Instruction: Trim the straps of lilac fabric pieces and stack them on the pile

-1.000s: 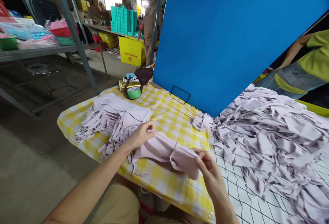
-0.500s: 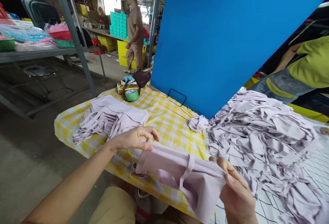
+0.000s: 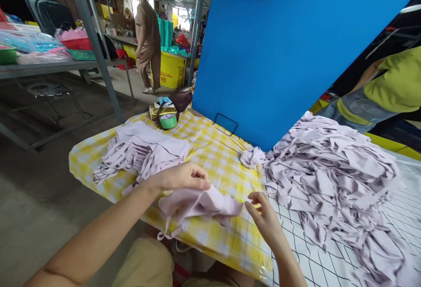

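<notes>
A pale lilac garment piece (image 3: pixel 213 203) with a thin strap hangs crumpled low over the near part of the yellow checked cloth (image 3: pixel 226 252). My left hand (image 3: pixel 184 176) pinches its upper edge between thumb and fingers. Just past the garment's right end is my right hand (image 3: pixel 263 214), fingers curved and apart, with nothing visible between them. Beyond my left forearm lies a neat stack of matching lilac pieces (image 3: pixel 151 140), their straps toward me. To the right, a large loose heap of the same fabric (image 3: pixel 338 177) spreads over a white grid-patterned cloth (image 3: pixel 296 252).
A tall blue board (image 3: pixel 279 59) stands at the table's back, with a black wire stand (image 3: pixel 226 123) at its foot. Green tape (image 3: pixel 167 121) and a dark pouch (image 3: pixel 180 99) sit at the far left corner. One person (image 3: pixel 148 37) walks behind; another (image 3: pixel 388 85) is at right.
The garment was stretched between both hands, drawn right and toward me; now it is slack and bunched. My right hand has let go of its end. The walking person has moved left.
</notes>
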Motion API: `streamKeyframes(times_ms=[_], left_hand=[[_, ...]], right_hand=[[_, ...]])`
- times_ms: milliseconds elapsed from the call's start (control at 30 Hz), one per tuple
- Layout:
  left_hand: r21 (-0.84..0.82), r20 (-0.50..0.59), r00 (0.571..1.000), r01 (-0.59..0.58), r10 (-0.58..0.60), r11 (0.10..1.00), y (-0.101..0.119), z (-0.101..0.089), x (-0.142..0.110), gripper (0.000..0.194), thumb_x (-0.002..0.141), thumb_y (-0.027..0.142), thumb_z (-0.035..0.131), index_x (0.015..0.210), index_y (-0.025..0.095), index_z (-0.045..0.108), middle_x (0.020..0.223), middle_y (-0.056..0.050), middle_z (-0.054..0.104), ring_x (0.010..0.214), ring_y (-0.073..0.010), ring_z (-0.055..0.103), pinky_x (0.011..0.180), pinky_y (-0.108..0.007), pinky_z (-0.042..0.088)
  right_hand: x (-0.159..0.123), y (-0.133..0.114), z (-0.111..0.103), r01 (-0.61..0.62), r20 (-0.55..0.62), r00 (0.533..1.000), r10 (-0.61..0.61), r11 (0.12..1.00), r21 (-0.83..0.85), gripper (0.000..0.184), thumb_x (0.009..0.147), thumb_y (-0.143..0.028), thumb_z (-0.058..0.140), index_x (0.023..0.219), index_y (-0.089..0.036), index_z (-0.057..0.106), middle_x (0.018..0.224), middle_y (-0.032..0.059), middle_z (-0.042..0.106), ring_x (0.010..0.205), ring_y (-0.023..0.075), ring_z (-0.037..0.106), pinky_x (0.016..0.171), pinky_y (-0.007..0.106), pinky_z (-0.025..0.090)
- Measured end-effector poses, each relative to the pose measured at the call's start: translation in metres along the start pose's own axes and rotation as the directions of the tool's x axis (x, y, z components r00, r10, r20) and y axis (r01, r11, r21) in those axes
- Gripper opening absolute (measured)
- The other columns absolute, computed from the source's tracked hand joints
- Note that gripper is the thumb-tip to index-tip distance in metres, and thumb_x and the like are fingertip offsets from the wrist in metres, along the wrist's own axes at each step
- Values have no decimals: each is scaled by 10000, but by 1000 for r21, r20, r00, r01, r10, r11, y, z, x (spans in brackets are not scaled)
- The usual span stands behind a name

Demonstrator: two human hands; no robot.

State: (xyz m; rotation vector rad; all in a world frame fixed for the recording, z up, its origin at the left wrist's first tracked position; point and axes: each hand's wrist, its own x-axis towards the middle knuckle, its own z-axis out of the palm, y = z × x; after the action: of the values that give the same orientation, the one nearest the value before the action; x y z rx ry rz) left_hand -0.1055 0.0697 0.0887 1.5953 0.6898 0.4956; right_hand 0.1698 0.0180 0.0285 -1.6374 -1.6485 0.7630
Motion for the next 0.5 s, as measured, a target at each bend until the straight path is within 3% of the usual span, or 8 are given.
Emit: streamKeyframes(times_ms=[67, 133, 167, 233, 333, 500], left_hand=[[128, 33, 999, -7, 3, 992, 2, 11, 7, 276, 763, 380, 582, 646, 130, 575, 596, 41, 466, 567, -71, 397, 504, -185, 274], [229, 45, 999, -23, 13, 973, 7, 21, 13, 225, 771, 329, 570, 663, 135, 604, 596, 39, 490, 574, -78, 414, 503, -189, 273], [264, 47, 999, -34, 22, 964, 11, 25, 15, 207, 773, 307, 564, 664, 136, 608, 591, 38, 494, 572, -79, 417, 498, -191, 269], [308, 49, 998, -53, 40, 950, 19, 26, 14, 200, 785, 288, 548, 663, 141, 606, 590, 35, 499, 576, -81, 421, 496, -193, 267], [304, 33, 999, -46, 38, 952, 25, 12, 2, 226, 801, 313, 529, 669, 142, 597, 609, 35, 491, 585, -81, 417, 505, -188, 273], [265, -76, 997, 2, 18, 964, 22, -16, -18, 296, 791, 393, 543, 656, 133, 586, 592, 44, 429, 563, -76, 377, 507, -189, 271]], right_hand=[[-1, -12, 11, 139, 37, 990, -139, 990, 9, 280, 782, -410, 529, 988, -221, 530, 1048, 71, 556, 994, 239, 515, 820, 368, 428], [-2, -31, 23, 243, 213, 942, -261, 964, 105, 383, 813, -364, 520, 1171, -238, 471, 1198, 71, 525, 1112, 230, 479, 909, 359, 399], [-2, -40, 29, 264, 305, 906, -294, 955, 137, 373, 818, -346, 520, 1174, -240, 482, 1182, 65, 548, 1084, 224, 503, 896, 345, 412], [-1, -50, 39, 286, 413, 860, -299, 954, 95, 209, 813, -310, 512, 987, -223, 590, 977, 47, 635, 913, 217, 572, 812, 331, 446], [-1, -42, 41, 318, 373, 892, -256, 941, -115, 174, 806, -254, 469, 684, -208, 585, 697, 21, 619, 711, 200, 565, 745, 345, 436], [-17, 7, 2, 252, 280, 945, -172, 925, -283, 213, 833, -285, 433, 698, -226, 587, 708, 30, 601, 665, 194, 567, 680, 339, 444]])
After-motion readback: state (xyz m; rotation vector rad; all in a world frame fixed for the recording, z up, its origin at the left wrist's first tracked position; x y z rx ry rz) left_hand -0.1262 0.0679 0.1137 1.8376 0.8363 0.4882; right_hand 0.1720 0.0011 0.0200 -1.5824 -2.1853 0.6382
